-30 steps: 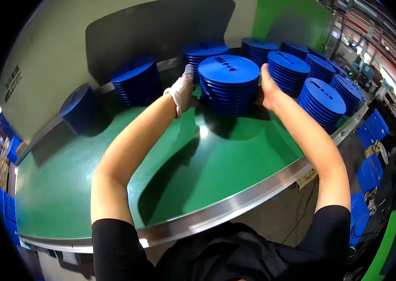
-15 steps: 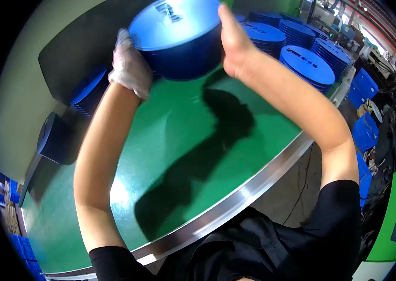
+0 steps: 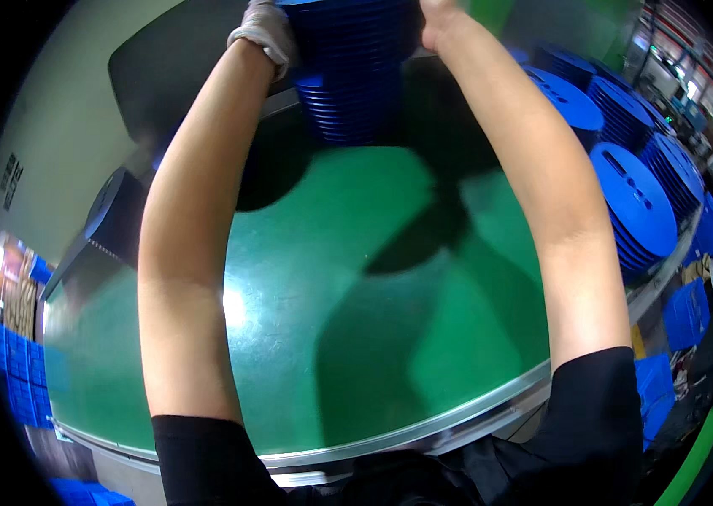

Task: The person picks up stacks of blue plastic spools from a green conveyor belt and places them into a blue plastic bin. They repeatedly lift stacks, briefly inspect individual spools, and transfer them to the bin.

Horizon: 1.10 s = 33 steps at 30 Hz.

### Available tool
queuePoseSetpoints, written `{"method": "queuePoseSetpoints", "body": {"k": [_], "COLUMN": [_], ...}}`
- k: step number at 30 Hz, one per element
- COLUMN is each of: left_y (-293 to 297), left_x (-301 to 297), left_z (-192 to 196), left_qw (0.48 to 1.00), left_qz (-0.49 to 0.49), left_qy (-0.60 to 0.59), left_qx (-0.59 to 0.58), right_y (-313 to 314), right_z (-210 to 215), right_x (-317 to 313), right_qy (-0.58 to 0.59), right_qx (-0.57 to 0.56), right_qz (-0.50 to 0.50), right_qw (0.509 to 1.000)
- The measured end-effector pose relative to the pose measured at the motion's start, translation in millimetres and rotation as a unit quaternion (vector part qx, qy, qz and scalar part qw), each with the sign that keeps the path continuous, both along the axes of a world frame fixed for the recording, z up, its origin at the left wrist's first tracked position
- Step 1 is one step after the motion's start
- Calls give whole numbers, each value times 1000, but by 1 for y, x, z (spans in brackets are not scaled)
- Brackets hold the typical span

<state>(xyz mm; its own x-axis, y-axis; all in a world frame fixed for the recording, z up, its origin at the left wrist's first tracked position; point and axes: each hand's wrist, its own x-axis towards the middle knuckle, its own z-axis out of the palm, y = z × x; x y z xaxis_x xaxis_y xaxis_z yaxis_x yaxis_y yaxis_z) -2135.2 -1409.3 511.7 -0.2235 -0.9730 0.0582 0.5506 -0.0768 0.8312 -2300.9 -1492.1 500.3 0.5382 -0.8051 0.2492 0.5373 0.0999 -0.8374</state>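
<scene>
Both my arms stretch out to the far side of the green table. A stack of round blue plastic discs (image 3: 356, 35) is between my hands at the upper edge of the view, its top cut off. My left hand (image 3: 264, 32), in a pale glove, presses against its left side. My bare right hand (image 3: 439, 20) is at its right side, the fingers mostly out of view. Directly below is another stack of blue discs (image 3: 346, 111) on the table; whether the two stacks touch I cannot tell.
Several stacks of slotted blue discs (image 3: 637, 198) line the right side of the green table (image 3: 356, 337). A dark blue stack (image 3: 112, 202) stands at the left. A metal rim (image 3: 424, 432) runs along the near edge. Blue crates (image 3: 23, 375) are beyond the table's left.
My hands have carried the blue stack farther away, up to the view's upper edge. It is now over another blue stack. The view has shifted, and the right-hand stacks appear lower.
</scene>
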Motion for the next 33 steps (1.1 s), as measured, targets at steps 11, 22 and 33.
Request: {"method": "queuePoseSetpoints", "body": {"k": [11, 22, 33], "left_y": [-8, -32, -47], "left_x": [36, 50, 71], "left_z": [-30, -90, -150], "left_qw": [980, -158, 26], "left_qz": [145, 18, 170], "left_qy": [-135, -982, -960], "left_qx": [-7, -99, -219], "right_y": [-7, -15, -38], "right_z": [-40, -97, -138], "right_x": [15, 1, 7], "right_qy": [171, 119, 91], "right_qx": [-156, 29, 55], "right_qz": [-32, -62, -26], "right_qw": [972, 990, 994]}}
